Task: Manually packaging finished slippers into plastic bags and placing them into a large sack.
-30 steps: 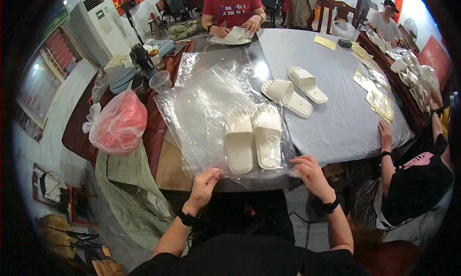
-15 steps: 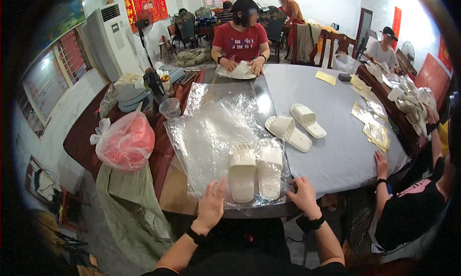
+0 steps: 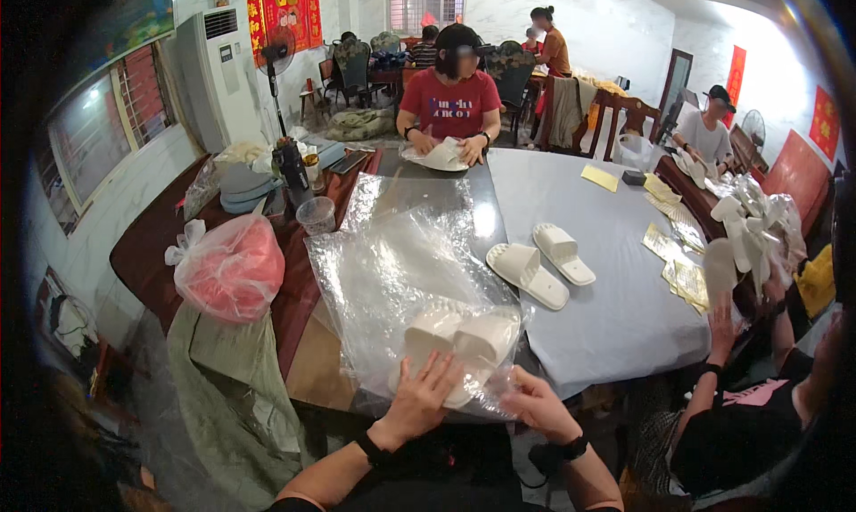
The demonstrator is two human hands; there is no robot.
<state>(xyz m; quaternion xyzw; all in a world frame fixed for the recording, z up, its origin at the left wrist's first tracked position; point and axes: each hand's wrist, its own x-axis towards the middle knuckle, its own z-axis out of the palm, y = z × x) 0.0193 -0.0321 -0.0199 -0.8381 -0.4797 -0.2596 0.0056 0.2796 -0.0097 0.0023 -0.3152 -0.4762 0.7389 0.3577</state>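
Observation:
A pair of cream slippers [image 3: 483, 338] lies inside a clear plastic bag [image 3: 496, 380] at the near edge of the table, partly hidden by my fingers. My left hand [image 3: 423, 394] rests flat over the slippers through the plastic, its fingers spread. At the bag's near right corner, my right hand [image 3: 540, 409] is closed, pinching the film. Beneath and beyond lie more clear plastic bags [image 3: 383, 253]. Farther right, two loose cream slippers, one nearer [image 3: 528, 275] and one beyond [image 3: 564, 253], sit side by side on the grey cover.
To the left are a knotted bag of pink-red contents [image 3: 234, 271], a clear cup [image 3: 316, 214] and a dark bottle [image 3: 289, 164]. Yellow printed sheets [image 3: 682, 280] lie right. A person in red [image 3: 450, 102] handles a slipper opposite; a co-worker's hands [image 3: 724, 325] hold slippers at right.
My left hand has moved onto the bagged slippers, and my right hand has closed on the bag's corner. The bagged pair has turned askew. The right-hand co-worker has brought slippers nearer.

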